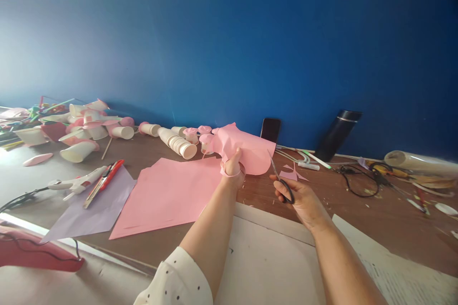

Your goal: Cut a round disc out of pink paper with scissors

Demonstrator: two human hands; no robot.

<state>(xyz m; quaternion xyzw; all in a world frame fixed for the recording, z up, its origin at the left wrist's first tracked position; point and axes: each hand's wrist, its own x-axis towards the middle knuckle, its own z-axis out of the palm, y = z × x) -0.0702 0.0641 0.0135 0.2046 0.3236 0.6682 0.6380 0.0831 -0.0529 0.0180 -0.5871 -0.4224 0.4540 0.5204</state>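
Note:
In the head view, my left hand [234,166] grips a curled sheet of pink paper [250,150], thumb on top and the other fingers mostly hidden by it. A strip of pink hangs round the wrist. My right hand [300,200] has its fingers through the black handles of a pair of scissors [285,190]. The scissors point up and left, their blade tips at the right edge of the pink paper. Small pink offcuts [292,172] lie on the table just beyond the scissors. A flat stack of pink paper [171,195] rests left of my left forearm.
A red utility knife [105,181] and a glue gun [78,182] lie on purple paper [96,207]. White paper cups [178,144] and pink-topped cup pieces line the back left. A phone [270,129] and a black flask [338,136] lean against the blue partition [229,57].

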